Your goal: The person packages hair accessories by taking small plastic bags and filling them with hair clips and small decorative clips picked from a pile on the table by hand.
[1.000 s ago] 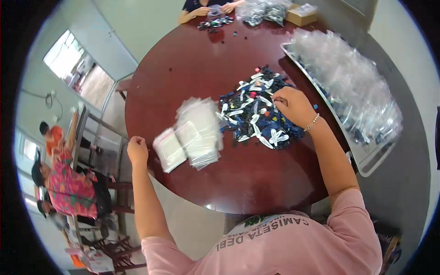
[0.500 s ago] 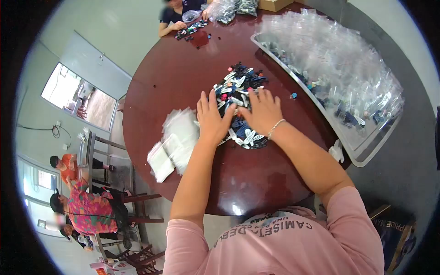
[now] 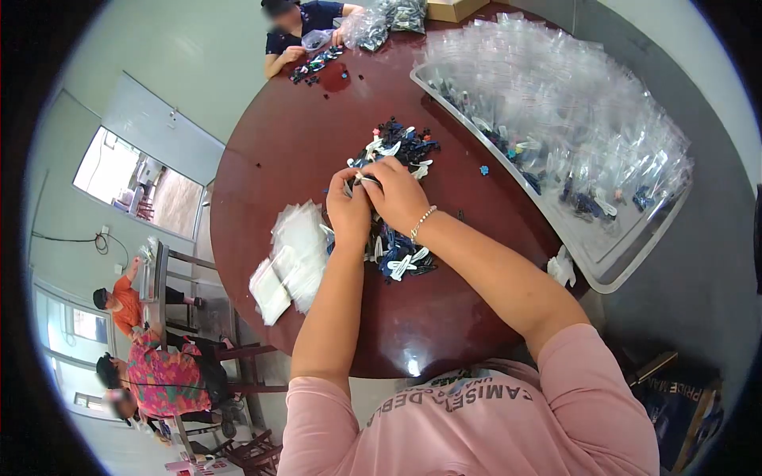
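My left hand (image 3: 348, 208) and my right hand (image 3: 394, 195) meet over the pile of hair clips (image 3: 409, 147), fingers closed around small pieces. Something pale shows between the fingertips, too small to identify for certain. White, black and dark blue clips lie beyond and below my hands, partly hidden by them. Left of my left wrist are loose clear plastic bags (image 3: 298, 246), with a neater stack of bags (image 3: 270, 292) beside them.
A grey tray (image 3: 607, 278) heaped with filled clear bags (image 3: 548, 95) stands on the right. A blue piece (image 3: 484, 170) and crumpled white plastic (image 3: 561, 267) lie near it. Across the round table (image 3: 278, 135) sits a person (image 3: 305, 24); others sit far left.
My left hand has come from the table's left edge to the pile. Both hands were spread over the clips, and are now closed together. The pile looks narrower. The camera view has shifted.
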The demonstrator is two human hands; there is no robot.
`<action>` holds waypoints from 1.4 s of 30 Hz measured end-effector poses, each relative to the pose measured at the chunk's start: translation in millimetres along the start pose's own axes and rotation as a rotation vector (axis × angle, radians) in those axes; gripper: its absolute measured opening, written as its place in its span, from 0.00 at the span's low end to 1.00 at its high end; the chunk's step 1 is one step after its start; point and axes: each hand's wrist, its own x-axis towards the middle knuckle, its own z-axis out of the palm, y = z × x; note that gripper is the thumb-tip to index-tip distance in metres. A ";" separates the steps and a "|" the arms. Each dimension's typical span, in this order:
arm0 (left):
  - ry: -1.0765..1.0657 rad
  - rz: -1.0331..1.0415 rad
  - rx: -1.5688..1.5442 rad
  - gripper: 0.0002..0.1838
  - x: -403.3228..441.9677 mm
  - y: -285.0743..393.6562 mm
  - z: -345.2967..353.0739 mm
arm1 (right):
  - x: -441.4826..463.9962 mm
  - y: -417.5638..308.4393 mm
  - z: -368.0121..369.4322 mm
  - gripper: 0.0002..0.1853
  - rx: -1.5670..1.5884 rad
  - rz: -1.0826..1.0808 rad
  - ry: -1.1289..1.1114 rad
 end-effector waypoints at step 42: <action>-0.286 0.336 0.500 0.44 -29.0 -38.0 -31.6 | 3.0 -51.6 -45.4 0.09 0.065 0.136 -0.415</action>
